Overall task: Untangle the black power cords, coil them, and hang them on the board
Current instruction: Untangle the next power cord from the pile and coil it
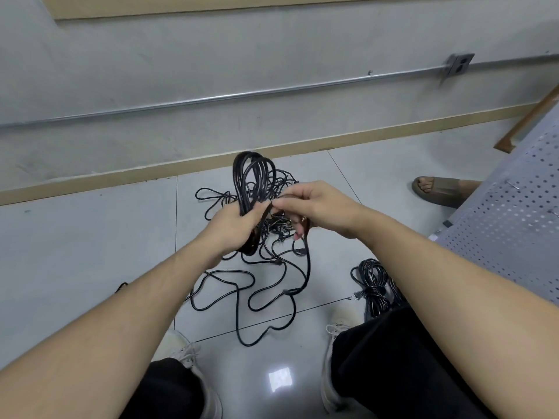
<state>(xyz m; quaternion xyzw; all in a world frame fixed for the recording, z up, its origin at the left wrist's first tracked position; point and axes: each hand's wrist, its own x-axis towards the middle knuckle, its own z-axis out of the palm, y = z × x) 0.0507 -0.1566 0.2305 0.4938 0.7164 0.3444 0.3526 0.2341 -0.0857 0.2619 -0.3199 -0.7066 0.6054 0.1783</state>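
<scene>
Board: the perforated grey board leans at your 3 o'clock; nothing visibly hangs on the part you can see.
Tangle: the loose black cords sprawl on the floor tiles at 12 o'clock, between your shoes and the wall, not yet sorted.
Finished bundle: one coiled cord lies on the floor at 4 o'clock, beside your right leg, wound but unhung.
Coil in hand: the looped coil stands up from your grasp, its tail trailing down to the floor.
Left hand: your left hand is wrapped round the coil's waist, gripping it.
Right hand: your right hand pinches the cord just beside the left thumb, apparently feeding it onto the coil.
Progress: early going, I'd judge; one coil done, one under way, most cords tangled, all hanging left.
Bystander: a sandalled foot stands at 2 o'clock.
</scene>
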